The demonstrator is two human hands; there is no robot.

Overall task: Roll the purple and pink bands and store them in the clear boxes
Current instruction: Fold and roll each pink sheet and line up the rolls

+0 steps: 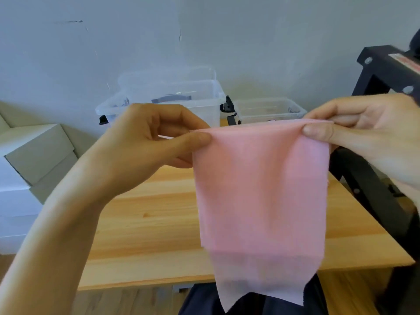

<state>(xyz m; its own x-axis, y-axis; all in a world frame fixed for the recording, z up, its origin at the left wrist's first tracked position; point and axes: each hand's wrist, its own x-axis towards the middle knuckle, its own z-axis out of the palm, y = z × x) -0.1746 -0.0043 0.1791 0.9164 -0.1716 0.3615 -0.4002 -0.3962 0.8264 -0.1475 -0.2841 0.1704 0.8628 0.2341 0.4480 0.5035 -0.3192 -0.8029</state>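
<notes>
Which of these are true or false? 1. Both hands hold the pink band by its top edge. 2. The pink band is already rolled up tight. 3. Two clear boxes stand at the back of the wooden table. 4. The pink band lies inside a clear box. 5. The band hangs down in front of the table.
1. True: the left hand and the right hand each pinch a top corner of the pink band.
2. False: it hangs open and flat.
3. True: a larger clear box and a smaller clear box stand on the wooden table.
4. False: it is held up in the air.
5. True.
</notes>
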